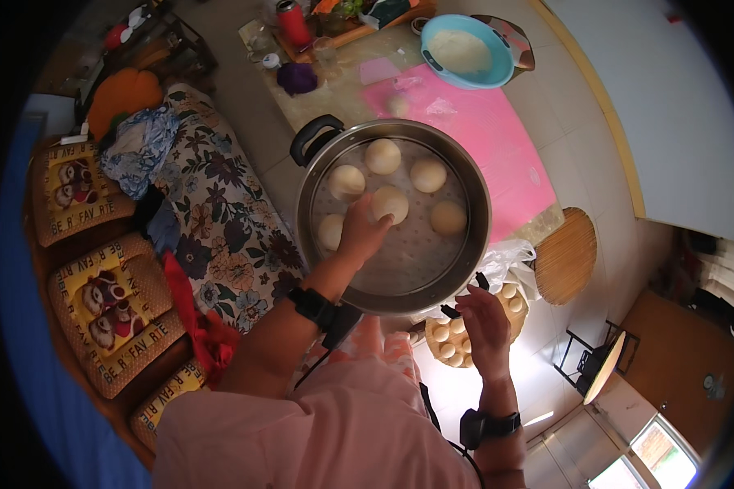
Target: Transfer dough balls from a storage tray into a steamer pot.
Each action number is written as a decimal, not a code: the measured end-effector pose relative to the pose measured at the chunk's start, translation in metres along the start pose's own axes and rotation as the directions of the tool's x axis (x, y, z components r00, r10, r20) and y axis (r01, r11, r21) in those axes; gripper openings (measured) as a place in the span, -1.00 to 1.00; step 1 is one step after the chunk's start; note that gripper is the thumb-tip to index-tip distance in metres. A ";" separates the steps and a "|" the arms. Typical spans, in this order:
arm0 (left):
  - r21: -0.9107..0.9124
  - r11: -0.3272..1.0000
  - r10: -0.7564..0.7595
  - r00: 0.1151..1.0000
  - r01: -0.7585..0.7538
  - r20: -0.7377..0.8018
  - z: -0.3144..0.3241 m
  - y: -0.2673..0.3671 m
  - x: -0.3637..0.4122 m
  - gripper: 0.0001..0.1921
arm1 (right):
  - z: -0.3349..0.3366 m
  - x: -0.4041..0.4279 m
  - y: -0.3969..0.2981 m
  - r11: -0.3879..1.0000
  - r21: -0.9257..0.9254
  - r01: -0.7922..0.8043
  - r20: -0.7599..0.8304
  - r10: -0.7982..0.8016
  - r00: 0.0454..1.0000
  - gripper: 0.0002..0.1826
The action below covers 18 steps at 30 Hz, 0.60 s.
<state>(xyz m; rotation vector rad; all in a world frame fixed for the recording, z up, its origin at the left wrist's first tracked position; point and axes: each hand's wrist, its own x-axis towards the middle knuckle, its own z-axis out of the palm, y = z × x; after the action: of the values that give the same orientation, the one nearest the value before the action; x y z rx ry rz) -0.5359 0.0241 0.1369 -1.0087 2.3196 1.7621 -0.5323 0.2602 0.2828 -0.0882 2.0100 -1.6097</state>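
A round metal steamer pot [487, 214] with black side handles stands before me, with several pale dough balls spaced on its perforated bottom. My left hand [364, 231] reaches in over the near left part, its fingers around the side of one dough ball [390, 205] near the middle. Another dough ball [330, 232] lies just left of that hand, partly hidden by it. Outside the near right rim is my right hand [484, 318], fingers bent and partly spread, beside the pot's black handle [482, 282]. Nothing shows in its grasp.
A pink mat [501, 147] covers part of the table beyond the pot, with a blue basin [506, 70] of flour or dough at its far edge. Below the right hand, a round board [433, 348] holds more dough balls. A sofa with a floral cover [220, 202] is at left.
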 end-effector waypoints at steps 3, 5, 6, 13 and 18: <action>-0.052 0.999 0.010 0.998 -0.013 -0.054 0.000 -0.013 -0.001 -0.33 | 0.009 0.020 -0.003 0.993 -0.113 0.031 0.017 -0.030 0.999 -0.70; -0.096 0.995 0.016 0.999 -0.019 -0.036 -0.001 -0.011 0.002 -0.34 | 0.017 0.030 -0.004 0.992 -0.112 0.066 0.022 -0.064 0.998 -0.71; -0.136 0.990 0.022 1.000 -0.023 -0.011 -0.002 -0.008 0.002 -0.35 | 0.021 0.034 -0.005 0.986 -0.153 0.067 0.029 -0.064 0.998 -0.71; -0.131 0.991 0.000 0.999 0.004 0.032 -0.009 -0.006 0.007 -0.38 | 0.038 0.041 -0.004 0.981 -0.187 0.057 0.143 -0.030 0.989 -0.70; -0.127 0.992 0.008 0.999 -0.013 -0.038 -0.017 -0.006 -0.003 -0.41 | 0.041 0.043 0.000 0.979 -0.182 0.091 0.102 -0.073 0.992 -0.74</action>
<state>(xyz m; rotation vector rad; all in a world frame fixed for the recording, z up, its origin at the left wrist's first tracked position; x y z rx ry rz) -0.5247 0.0092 0.1387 -1.0577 2.2624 1.9333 -0.5495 0.2083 0.2612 -0.3156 2.1025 -1.4341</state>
